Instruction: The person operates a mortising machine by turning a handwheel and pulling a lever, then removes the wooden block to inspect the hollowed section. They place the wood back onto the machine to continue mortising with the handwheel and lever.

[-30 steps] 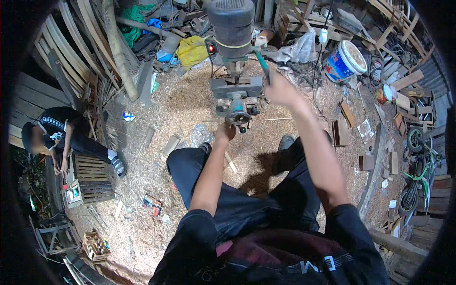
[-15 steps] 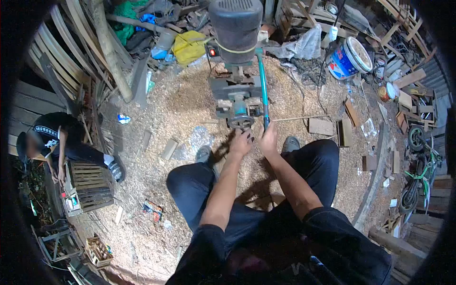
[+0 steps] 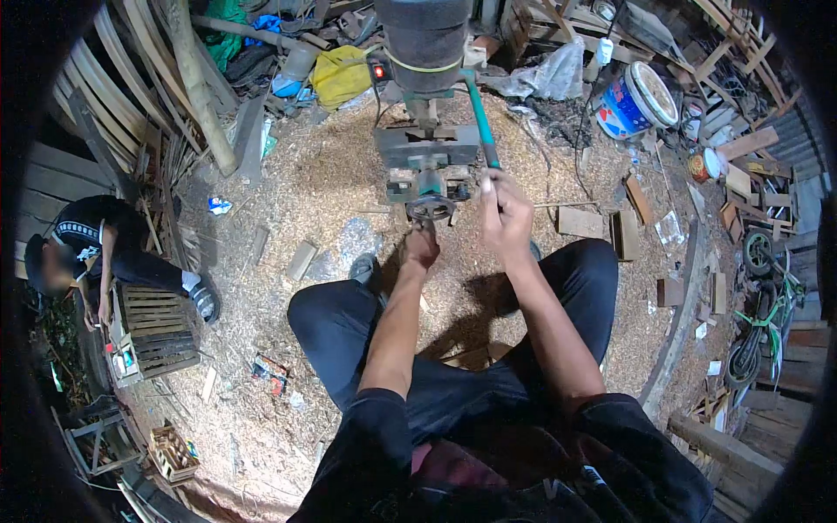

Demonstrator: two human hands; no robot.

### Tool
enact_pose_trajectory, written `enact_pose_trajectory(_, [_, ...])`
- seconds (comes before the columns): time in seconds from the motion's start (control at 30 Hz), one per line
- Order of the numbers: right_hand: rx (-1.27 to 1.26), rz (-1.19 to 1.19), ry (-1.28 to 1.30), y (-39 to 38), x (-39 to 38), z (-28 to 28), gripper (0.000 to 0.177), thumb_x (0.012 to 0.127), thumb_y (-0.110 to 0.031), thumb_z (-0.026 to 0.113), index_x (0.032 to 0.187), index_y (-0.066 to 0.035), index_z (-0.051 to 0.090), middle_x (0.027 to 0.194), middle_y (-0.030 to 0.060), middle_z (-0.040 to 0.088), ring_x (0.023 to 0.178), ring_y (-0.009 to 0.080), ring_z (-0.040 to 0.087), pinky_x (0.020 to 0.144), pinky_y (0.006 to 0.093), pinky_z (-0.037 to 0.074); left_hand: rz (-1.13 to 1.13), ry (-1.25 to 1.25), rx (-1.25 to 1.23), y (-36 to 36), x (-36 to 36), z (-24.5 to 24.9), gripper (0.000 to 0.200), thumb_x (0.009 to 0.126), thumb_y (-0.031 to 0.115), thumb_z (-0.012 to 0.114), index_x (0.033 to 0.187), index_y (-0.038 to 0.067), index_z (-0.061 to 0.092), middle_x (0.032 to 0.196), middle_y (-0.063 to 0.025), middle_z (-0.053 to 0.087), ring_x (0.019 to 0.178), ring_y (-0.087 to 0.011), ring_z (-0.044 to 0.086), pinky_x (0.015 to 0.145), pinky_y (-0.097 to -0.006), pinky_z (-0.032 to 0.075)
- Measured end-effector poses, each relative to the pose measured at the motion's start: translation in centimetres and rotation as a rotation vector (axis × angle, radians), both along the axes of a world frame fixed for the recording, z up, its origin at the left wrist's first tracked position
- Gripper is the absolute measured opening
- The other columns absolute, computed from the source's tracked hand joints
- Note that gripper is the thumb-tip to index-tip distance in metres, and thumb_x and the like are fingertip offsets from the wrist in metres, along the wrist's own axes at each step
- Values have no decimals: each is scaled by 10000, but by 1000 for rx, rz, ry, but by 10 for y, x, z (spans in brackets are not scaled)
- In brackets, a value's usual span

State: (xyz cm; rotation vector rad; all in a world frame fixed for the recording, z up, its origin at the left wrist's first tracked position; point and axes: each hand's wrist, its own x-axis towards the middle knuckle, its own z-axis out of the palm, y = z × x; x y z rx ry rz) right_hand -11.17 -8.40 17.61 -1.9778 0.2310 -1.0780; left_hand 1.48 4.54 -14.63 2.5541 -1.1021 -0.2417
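In front of me stands a woodworking machine [image 3: 427, 144] with a dark motor housing [image 3: 425, 44] on top and a vise-like carriage below. My right hand [image 3: 507, 212] is wrapped round the lower end of its long green lever [image 3: 480, 122], covering the grip. A round metal handwheel [image 3: 431, 207] sits at the front of the carriage. My left hand [image 3: 419, 247] is curled at the near edge of this handwheel, with its fingertips partly hidden. A small switch [image 3: 378, 71] on the machine's left side glows red.
Wood shavings [image 3: 314, 174] cover the floor. Wood blocks [image 3: 580, 221] lie to the right, near a paint bucket [image 3: 637, 100]. At left a person [image 3: 96, 235] sits beside a slatted crate [image 3: 157, 329]. Wooden strips [image 3: 113, 78] lean behind; a small motorbike [image 3: 763, 322] stands far right.
My right hand has moved up and away from me with the lever's end. My left hand has shifted slightly left at the handwheel. The view has tilted a little.
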Motion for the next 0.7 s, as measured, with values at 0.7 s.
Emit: enact_pose_trajectory(0.7, [321,-76,-47,-31,51,146,541,1041,-321,477,558,-76,481,557,-34,424,515,76,337,512,261,291,481,142,21,67,38,57,295,892,328,596,932,50,688,928,-227,686,904,-399,663,805,-479,527])
